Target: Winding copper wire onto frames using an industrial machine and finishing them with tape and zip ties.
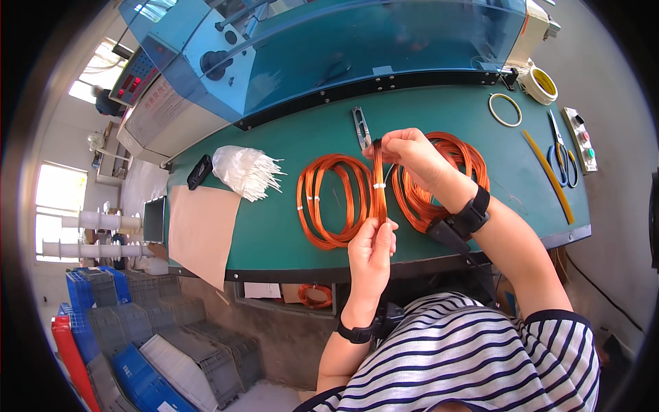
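In front of me an upright bundle of copper wire (379, 196), bound midway with a white tie, is held between both hands. My left hand (371, 255) grips its lower end, thumb up along the wire. At the top, my right hand (410, 156) pinches the bundle with bent fingers; what lies inside that pinch is partly hidden. A copper wire coil (303, 206) with white ties lies on the green table just left of the bundle. More coiled wire (473, 163) lies under and right of my right hand. Metal thread snips (360, 125) rest beyond the bundle.
A white bag of thin white strips (237, 168), a black object (200, 172) and brown paper (200, 226) lie left. A blue-covered machine (371, 48) spans the back. Scissors (562, 154), a yellow strip (549, 175), a ring (504, 110) and a button box (581, 139) lie right.
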The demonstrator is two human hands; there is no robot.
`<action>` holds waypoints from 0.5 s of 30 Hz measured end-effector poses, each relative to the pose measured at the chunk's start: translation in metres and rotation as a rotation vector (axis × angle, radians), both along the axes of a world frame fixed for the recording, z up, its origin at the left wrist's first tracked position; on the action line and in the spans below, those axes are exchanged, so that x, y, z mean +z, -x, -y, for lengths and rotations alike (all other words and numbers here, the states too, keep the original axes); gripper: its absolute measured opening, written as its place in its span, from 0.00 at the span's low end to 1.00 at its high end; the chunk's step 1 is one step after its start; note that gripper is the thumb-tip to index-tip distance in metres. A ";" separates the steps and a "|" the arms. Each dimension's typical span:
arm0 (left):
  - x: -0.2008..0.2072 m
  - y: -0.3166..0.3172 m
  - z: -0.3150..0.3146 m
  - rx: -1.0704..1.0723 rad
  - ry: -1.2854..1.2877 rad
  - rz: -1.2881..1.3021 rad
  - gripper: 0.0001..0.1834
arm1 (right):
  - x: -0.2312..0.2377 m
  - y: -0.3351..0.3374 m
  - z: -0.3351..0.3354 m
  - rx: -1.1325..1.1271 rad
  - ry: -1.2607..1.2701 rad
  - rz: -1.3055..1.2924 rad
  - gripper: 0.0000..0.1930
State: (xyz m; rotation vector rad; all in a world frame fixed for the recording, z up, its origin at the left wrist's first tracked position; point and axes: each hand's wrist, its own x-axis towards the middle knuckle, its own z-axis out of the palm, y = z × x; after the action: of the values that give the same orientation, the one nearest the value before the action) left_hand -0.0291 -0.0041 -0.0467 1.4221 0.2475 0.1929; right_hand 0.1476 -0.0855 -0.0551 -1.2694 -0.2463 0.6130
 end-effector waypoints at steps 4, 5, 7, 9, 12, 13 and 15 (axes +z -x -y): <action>0.001 -0.001 0.001 0.004 0.002 0.048 0.10 | -0.001 0.009 -0.003 -0.139 0.007 -0.052 0.08; -0.001 -0.001 0.001 0.011 0.013 0.056 0.11 | 0.003 0.013 -0.002 -0.172 0.036 -0.053 0.11; -0.007 -0.001 -0.002 0.022 0.025 0.065 0.11 | 0.012 0.024 -0.001 -0.202 0.066 -0.053 0.16; -0.010 -0.001 -0.006 -0.080 0.069 0.089 0.10 | 0.023 0.041 -0.002 -0.106 -0.012 -0.165 0.28; -0.004 -0.001 -0.011 -0.157 -0.006 0.077 0.11 | 0.036 0.048 0.000 -0.028 -0.041 -0.207 0.32; -0.004 0.000 -0.011 -0.159 -0.005 0.075 0.11 | 0.035 0.047 0.001 0.017 -0.035 -0.219 0.30; -0.006 0.000 -0.011 -0.142 0.078 0.068 0.15 | 0.027 0.043 0.002 0.003 0.007 -0.225 0.29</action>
State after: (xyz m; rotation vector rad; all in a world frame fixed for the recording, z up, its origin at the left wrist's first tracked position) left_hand -0.0287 0.0065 -0.0523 1.3476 0.0963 0.1135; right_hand 0.1044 -0.0878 -0.0281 -1.1951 -0.0594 0.7530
